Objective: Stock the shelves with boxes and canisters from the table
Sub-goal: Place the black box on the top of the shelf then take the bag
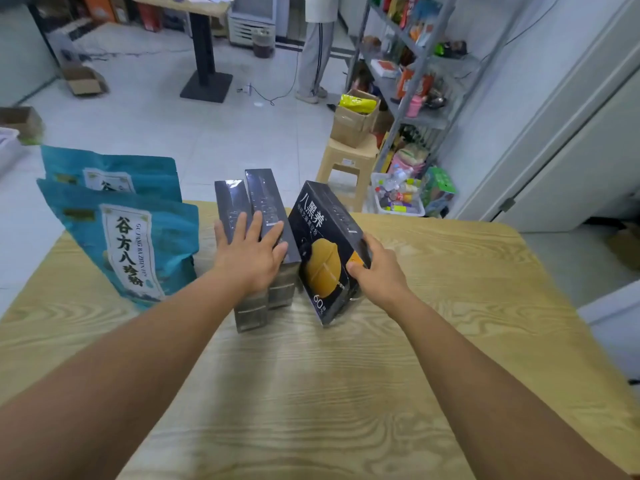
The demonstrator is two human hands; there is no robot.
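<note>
The right hand (375, 271) curls its fingers round the tilted black cardboard box with yellow picture (322, 244) on the pale wood-grain surface (450, 306), presumably for shelving; just left of that box the left hand (251, 258) apparently steadies two upright black boxes (263, 206) with straight fingers; beyond it a white plastic bin (412, 213) holds bottles (398, 194).

This looks like a small shop's stockroom. A grey metal rack (420, 64) along the wall is crowded with packaged snacks, bottles and sachets. An open carton (353, 123) sits on a plastic stool (346, 161), and a white bin (417, 212) of bottles stands on the tiled floor (173, 126). Identical black boxes (325, 251) and teal pouches (138, 244) stand on a wood-grain table (450, 306), and a glass-fronted cooler (252, 15) stands at the back.
</note>
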